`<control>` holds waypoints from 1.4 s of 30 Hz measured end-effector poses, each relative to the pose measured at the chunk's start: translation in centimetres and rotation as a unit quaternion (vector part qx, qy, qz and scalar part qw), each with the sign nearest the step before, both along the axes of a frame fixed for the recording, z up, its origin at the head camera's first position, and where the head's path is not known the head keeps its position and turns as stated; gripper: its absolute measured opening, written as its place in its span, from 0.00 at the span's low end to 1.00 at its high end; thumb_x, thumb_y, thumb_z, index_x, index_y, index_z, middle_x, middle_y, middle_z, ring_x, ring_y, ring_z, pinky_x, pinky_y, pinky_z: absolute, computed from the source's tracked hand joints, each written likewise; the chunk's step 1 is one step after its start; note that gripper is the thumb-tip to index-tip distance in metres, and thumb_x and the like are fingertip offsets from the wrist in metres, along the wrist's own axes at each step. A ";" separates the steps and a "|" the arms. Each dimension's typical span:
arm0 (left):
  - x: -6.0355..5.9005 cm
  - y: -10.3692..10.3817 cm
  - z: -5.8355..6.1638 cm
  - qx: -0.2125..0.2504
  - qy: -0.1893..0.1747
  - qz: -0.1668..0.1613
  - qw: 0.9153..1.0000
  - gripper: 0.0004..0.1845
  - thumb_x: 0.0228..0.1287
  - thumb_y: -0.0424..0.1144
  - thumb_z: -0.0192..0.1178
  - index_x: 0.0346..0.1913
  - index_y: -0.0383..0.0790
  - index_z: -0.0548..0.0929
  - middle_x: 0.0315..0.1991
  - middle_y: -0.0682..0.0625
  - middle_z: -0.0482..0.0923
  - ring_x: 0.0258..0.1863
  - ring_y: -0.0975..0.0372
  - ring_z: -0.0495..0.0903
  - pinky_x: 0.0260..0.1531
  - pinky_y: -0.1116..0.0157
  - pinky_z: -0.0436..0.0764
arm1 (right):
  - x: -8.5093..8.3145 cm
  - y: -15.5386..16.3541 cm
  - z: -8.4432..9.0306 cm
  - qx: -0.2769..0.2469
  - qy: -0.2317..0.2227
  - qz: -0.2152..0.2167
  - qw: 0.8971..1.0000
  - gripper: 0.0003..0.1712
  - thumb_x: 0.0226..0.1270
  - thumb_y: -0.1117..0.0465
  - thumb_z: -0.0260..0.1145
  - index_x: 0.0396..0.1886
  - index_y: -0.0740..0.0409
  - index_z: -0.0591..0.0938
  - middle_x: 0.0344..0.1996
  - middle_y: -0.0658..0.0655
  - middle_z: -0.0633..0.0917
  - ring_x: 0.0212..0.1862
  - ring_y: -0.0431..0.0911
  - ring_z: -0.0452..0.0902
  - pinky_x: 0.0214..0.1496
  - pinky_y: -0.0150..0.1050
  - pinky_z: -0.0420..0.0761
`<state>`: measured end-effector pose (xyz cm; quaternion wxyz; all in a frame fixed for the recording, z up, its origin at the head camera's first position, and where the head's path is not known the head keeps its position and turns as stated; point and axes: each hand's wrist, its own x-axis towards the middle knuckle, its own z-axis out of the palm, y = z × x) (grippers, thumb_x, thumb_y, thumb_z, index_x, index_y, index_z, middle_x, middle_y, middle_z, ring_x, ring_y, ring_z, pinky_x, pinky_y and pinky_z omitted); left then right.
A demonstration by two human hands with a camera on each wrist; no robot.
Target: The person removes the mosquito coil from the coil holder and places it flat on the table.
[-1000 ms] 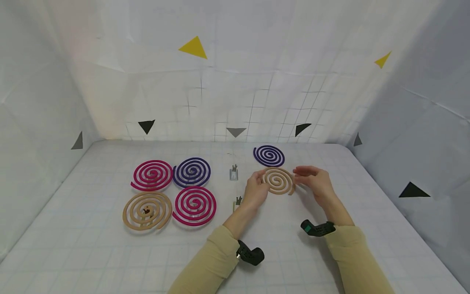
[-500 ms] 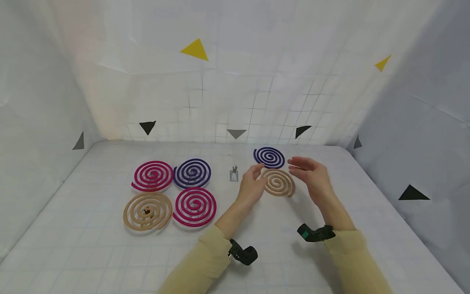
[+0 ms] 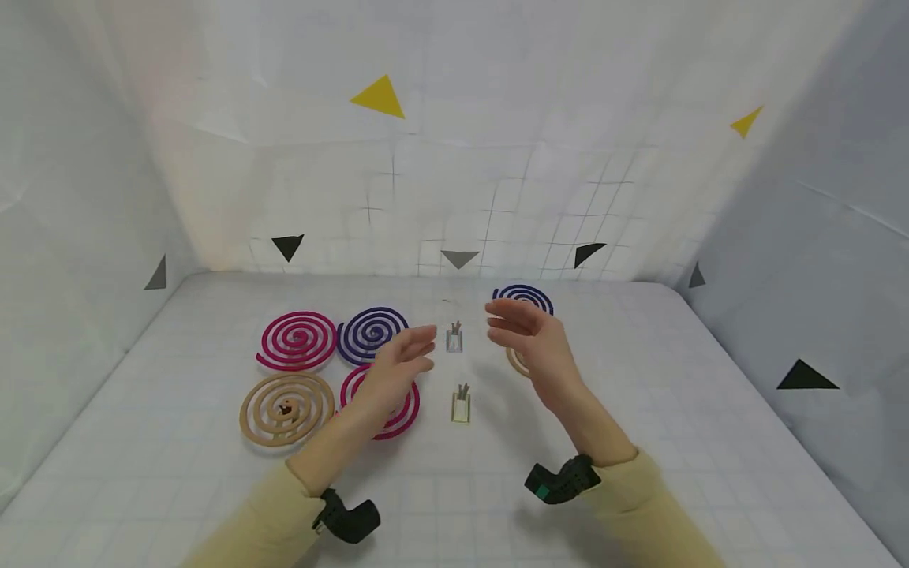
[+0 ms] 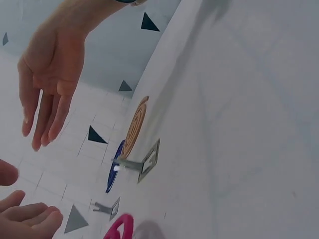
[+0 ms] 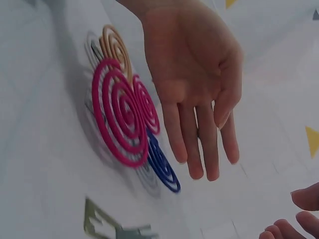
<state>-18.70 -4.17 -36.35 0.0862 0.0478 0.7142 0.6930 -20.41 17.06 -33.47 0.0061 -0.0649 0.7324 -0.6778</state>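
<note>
Beige, magenta and purple coils lie on the white gridded table [image 3: 639, 410]. We take the far metal stand [image 3: 454, 338] as our landmark.

Head view: our left hand [image 3: 394, 377] and right hand [image 3: 529, 339] hover on either side of the far metal stand, palms facing, fingers straight and loosely spread, holding nothing. Left of the stand sit four coils: a magenta coil [image 3: 297, 339], a purple coil [image 3: 371, 332], a large beige coil [image 3: 286, 407] and a second magenta coil [image 3: 403, 410] partly under the left hand. Right of the stand, a small purple coil [image 3: 524, 294] and a small beige coil [image 3: 517, 360] lie flat, mostly hidden by the right hand. A near metal stand [image 3: 461, 405] stands in front of the landmark, bare.

Left wrist view: both stands [image 4: 144, 162] carry no coil; the small beige coil [image 4: 134, 125] lies beyond them, and the right hand [image 4: 47, 74] hangs open above.

Right wrist view: the left hand [image 5: 194, 84] shows an open palm over the magenta coils [image 5: 117, 119].

We judge that the left group looks placed, while the two right coils and both bare stands remain to be dealt with.
</note>
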 end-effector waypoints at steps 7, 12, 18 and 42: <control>1.2 -6.3 0.3 -0.025 -0.008 -0.009 1.000 0.24 0.68 0.35 0.51 0.66 0.43 0.65 0.66 0.48 0.66 0.68 0.54 0.61 0.67 0.53 0.61 | 0.6 -4.5 0.4 -0.041 -0.004 0.047 0.998 0.23 0.60 0.69 0.65 0.57 0.60 0.76 0.54 0.56 0.80 0.59 0.53 0.73 0.60 0.40 0.75; 1.1 -9.4 0.7 -0.051 0.021 -0.016 0.998 0.24 0.69 0.39 0.51 0.67 0.42 0.65 0.65 0.48 0.66 0.66 0.53 0.63 0.67 0.53 0.60 | 0.8 -6.1 0.2 -0.052 -0.008 0.065 0.997 0.22 0.61 0.67 0.64 0.56 0.57 0.77 0.53 0.54 0.80 0.58 0.50 0.74 0.59 0.40 0.76; 0.2 -11.7 0.7 -0.089 0.033 -0.012 0.995 0.25 0.69 0.41 0.53 0.67 0.43 0.65 0.65 0.45 0.66 0.66 0.54 0.64 0.67 0.51 0.60 | 1.0 -5.9 -0.7 -0.055 -0.014 0.070 0.996 0.22 0.61 0.69 0.64 0.56 0.60 0.77 0.53 0.56 0.80 0.56 0.50 0.75 0.57 0.39 0.77; -1.1 -14.1 -0.4 -0.077 0.032 -0.072 0.994 0.26 0.63 0.36 0.59 0.63 0.36 0.69 0.64 0.36 0.66 0.64 0.46 0.66 0.50 0.73 0.76 | 1.7 -7.4 -3.0 -0.027 -0.041 0.068 0.996 0.27 0.56 0.72 0.65 0.58 0.61 0.75 0.54 0.57 0.79 0.59 0.57 0.72 0.54 0.40 0.79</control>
